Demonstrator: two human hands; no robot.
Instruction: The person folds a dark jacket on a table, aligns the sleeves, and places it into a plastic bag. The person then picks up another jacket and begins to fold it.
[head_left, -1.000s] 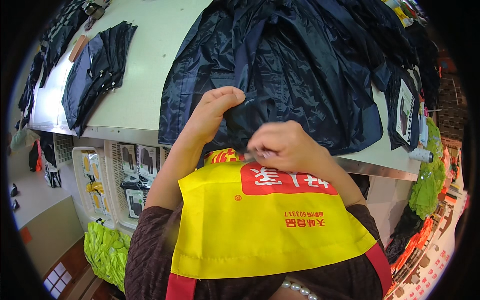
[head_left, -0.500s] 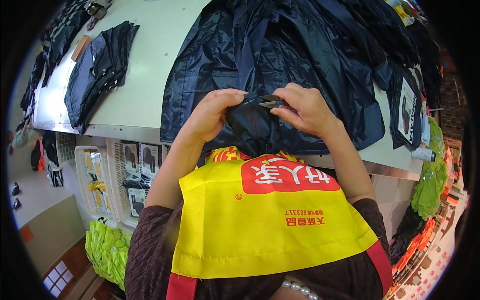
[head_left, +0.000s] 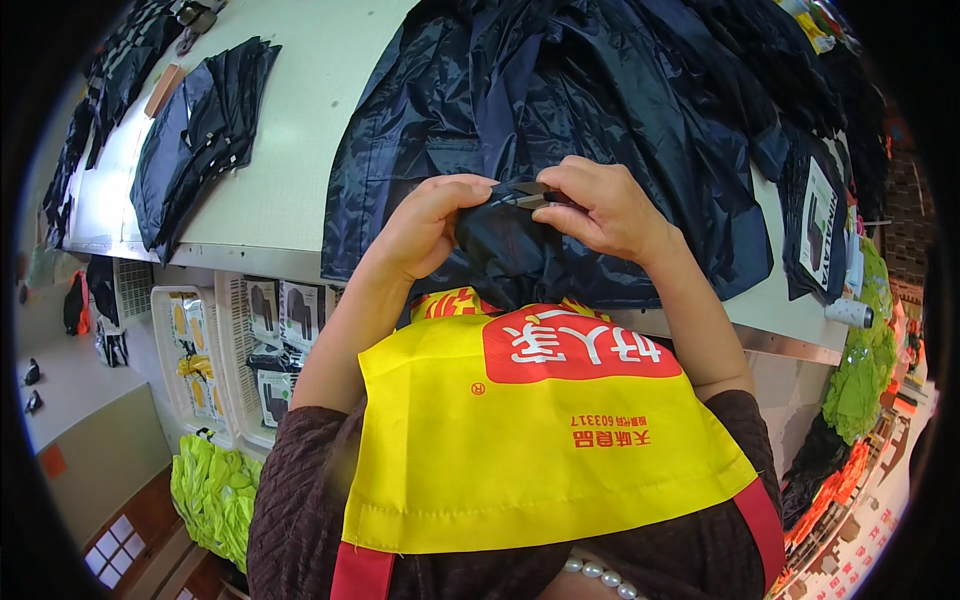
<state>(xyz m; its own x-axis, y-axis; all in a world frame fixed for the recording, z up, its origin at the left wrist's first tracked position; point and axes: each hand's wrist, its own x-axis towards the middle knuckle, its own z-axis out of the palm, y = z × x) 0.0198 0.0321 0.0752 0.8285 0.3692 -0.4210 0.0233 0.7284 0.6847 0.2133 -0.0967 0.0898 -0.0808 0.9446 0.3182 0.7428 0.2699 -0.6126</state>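
A shiny dark navy garment (head_left: pixel 620 110) spreads over the table in front of me. My left hand (head_left: pixel 428 224) pinches a bunched part of it between thumb and fingers, near the table's front edge. In my right hand (head_left: pixel 610 213) is a small pair of thread snips (head_left: pixel 530 196), pinched between thumb and fingers. Their metal blades point left and lie against the cloth just beside my left fingertips. A fold of the garment hangs below both hands, against the yellow apron (head_left: pixel 540 470). Whether a thread lies between the blades is too small to tell.
The pale table (head_left: pixel 300 140) bears stacked dark cloth pieces (head_left: pixel 200 140) at left and packaged garments (head_left: pixel 812 225) at right. A thread spool (head_left: pixel 848 311) stands by the right edge. White baskets (head_left: pixel 230 330) of packages sit below left, above bright green cloth (head_left: pixel 213 495).
My right hand has shifted slightly left and up, bringing the snips' blades closer to my left fingertips. My left hand keeps its pinch on the cloth, nearly still.
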